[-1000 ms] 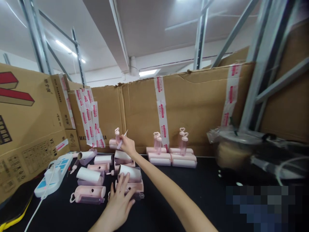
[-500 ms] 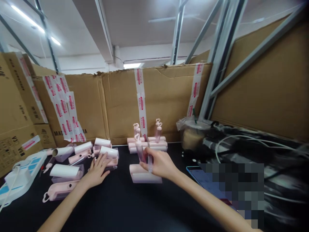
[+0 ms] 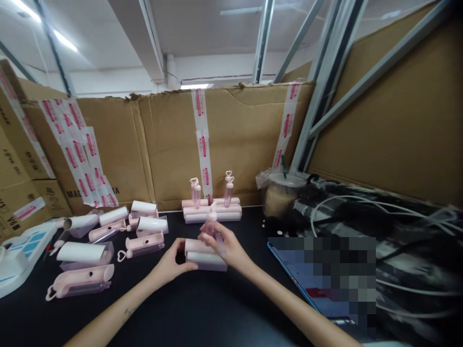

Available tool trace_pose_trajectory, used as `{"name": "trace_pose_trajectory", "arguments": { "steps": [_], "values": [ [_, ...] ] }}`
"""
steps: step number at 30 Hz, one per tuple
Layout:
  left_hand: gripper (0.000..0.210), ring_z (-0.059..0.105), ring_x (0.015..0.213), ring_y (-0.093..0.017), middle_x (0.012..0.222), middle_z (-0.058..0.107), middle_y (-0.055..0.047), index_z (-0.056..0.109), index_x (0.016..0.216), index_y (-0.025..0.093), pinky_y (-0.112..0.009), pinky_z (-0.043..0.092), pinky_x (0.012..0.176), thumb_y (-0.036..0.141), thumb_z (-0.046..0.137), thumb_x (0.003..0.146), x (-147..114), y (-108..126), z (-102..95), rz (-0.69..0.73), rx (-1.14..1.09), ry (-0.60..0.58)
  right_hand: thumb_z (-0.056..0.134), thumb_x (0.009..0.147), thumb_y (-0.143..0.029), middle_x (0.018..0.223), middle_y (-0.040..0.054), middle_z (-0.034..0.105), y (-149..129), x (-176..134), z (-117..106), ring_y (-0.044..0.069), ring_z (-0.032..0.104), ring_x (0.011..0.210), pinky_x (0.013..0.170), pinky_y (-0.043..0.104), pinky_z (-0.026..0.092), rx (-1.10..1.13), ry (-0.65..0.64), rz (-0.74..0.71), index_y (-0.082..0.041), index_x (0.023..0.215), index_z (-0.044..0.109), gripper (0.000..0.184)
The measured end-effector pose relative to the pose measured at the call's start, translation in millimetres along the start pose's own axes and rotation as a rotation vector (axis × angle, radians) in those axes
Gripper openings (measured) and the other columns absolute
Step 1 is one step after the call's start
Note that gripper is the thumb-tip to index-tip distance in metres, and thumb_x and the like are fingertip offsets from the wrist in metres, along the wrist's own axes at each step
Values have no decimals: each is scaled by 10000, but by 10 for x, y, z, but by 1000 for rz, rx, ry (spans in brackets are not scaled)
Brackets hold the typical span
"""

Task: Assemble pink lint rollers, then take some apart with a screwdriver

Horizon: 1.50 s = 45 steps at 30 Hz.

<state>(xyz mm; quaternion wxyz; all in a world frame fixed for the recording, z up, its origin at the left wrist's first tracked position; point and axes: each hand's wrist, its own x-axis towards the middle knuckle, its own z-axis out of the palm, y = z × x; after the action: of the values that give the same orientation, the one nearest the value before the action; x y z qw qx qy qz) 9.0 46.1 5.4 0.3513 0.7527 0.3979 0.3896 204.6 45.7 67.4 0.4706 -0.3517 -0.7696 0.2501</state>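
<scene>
My right hand (image 3: 226, 246) is closed on a small pink translucent lint roller (image 3: 211, 218) with a loop on top, held upright over a pink-and-white lint roller box (image 3: 206, 260). The fingers partly hide both. My left hand (image 3: 171, 262) curves around the left end of that box, thumb in front and fingers behind, closed on it. Behind them lies a stack of pink and white rolls (image 3: 212, 212), with pink heart-topped rollers (image 3: 228, 193) standing on it.
Pink heart-loop cases (image 3: 81, 282) and white rolls (image 3: 81, 251) lie at left beside a white power strip (image 3: 27, 250). To the right are a lidded drink cup (image 3: 280, 197), a phone (image 3: 292, 270) and cables (image 3: 347, 197). Cardboard walls (image 3: 170, 140) stand behind.
My left hand has moved right from the loose cases to the left end of the box. My right hand still holds the roller above the box. The view has shifted slightly.
</scene>
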Motion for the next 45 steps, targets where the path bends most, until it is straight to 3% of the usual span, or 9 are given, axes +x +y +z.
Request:
{"name": "trace_pose_trajectory", "arguments": {
  "steps": [5, 10, 13, 15, 18, 23, 26, 29, 45],
  "values": [
    [516, 534, 1035, -249, 1107, 558, -111, 450, 1100, 168, -413, 409, 897, 365, 676, 681, 120, -133, -32, -58, -2, 93, 532, 838, -389, 815, 27, 637, -296, 176, -346, 167, 615, 756, 733, 311, 492, 158, 346, -99, -199, 922, 539, 207],
    [885, 390, 1183, -297, 1334, 340, -164, 302, 1256, 171, -451, 319, 970, 443, 755, 546, 102, -24, -100, -115, -65, 261, 559, 831, -334, 810, 25, 649, -356, 211, -401, 166, 630, 733, 724, 324, 506, 112, 329, -145, -203, 893, 567, 146],
    [662, 544, 973, -255, 1083, 552, -143, 414, 1161, 136, -414, 423, 838, 630, 487, 725, 10, 218, -181, -164, -327, 239, 592, 812, -294, 931, 47, 651, -302, 62, -240, 184, 634, 846, 750, 321, 510, 77, 155, -341, -219, 944, 567, 154],
    [716, 603, 755, -233, 837, 625, -120, 510, 1048, 99, -391, 471, 702, 699, 228, 780, -40, 369, -241, -294, -603, -13, 631, 783, -286, 1029, 56, 646, -311, -40, -134, 194, 609, 957, 843, 339, 476, -9, -110, -560, -237, 1024, 558, 256],
    [635, 610, 650, -196, 736, 639, -87, 575, 939, 88, -320, 475, 635, 661, 356, 775, -73, 464, -320, -518, -912, -263, 579, 820, -248, 1175, 65, 599, -398, -119, -61, 183, 536, 1099, 997, 364, 341, -232, -433, -727, -254, 1111, 543, 293],
    [402, 614, 679, -180, 811, 649, -58, 541, 1034, 137, -290, 466, 635, 365, 636, 718, -101, 368, -383, -538, -854, -156, 480, 839, -222, 1260, 80, 530, -427, -76, -239, 198, 467, 1173, 985, 368, 343, -353, -461, -474, -243, 1135, 547, 304],
    [450, 589, 779, -168, 889, 617, -29, 519, 1047, 172, -262, 437, 692, 223, 702, 639, -129, 342, -356, -448, -762, -187, 427, 872, -310, 899, 83, 686, -335, -78, -352, 188, 618, 850, 788, 337, 463, -117, -238, -301, -198, 852, 585, 195],
    [401, 555, 808, -162, 876, 578, -9, 506, 991, 179, -256, 417, 699, 201, 697, 639, -164, 364, -302, -430, -686, -266, 266, 929, -360, 486, 27, 621, -287, -138, -332, 145, 555, 496, 575, 278, 460, 178, -254, -210, -198, 621, 460, 399],
    [384, 487, 835, -173, 923, 543, -14, 500, 1039, 180, -265, 376, 722, 156, 552, 659, -200, 447, -265, -311, -455, -274, 333, 809, -220, 492, -18, 450, -364, -205, -44, 115, 389, 466, 517, 267, 290, -431, -592, -484, -195, 603, 437, 232]
  ]
}}
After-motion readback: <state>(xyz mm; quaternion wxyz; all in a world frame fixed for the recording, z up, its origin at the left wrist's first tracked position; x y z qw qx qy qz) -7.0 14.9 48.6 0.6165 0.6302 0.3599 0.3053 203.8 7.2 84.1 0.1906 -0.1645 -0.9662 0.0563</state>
